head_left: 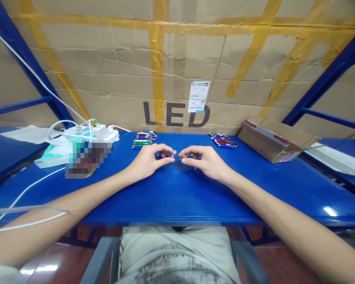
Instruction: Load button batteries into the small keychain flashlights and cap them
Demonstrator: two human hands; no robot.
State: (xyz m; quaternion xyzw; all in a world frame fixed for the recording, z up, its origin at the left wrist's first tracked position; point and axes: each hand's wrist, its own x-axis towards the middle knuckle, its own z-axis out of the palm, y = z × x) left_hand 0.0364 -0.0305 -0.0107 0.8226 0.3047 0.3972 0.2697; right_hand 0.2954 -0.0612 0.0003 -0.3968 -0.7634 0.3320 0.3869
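My left hand (154,159) is closed in a pinch over the middle of the blue table (171,197), with a small shiny silvery piece (174,152) at its fingertips. A dark blue pen-like item (161,156) shows within its curled fingers. Close by on the right, a little apart, my right hand (204,159) is also pinched; something small and dark is at its fingertips, too small to name. Small metallic bits (195,168) show just under that hand. Colourful metallic pen-like items with clips lie in a left group (143,142) and a right group (221,141) behind the hands.
An open cardboard box (272,142) stands at the right rear. At the left are a white power strip (106,135), cables, a plastic packet (51,156) and a pixelated object (87,159). A large taped carton (121,79) forms the back.
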